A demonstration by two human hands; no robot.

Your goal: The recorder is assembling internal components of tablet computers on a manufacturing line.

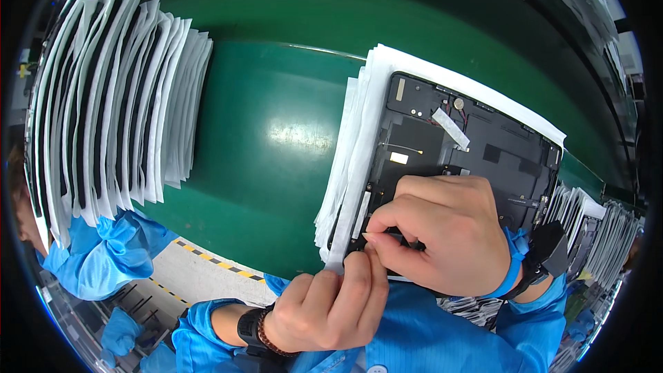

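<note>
A black tablet-like housing (504,145) lies open-side up on white protective sheets (378,62) at the right of the green counter (269,90). At its near-left corner, the right hand (449,235) has thumb and forefinger pressed together, anything between them too small to make out. The left hand (328,311) curls at the same corner; its grip cannot be told. The housing looks light, stiff and rather slippery, its exposed wires fragile; the outer rim seems the safest hold.
</note>
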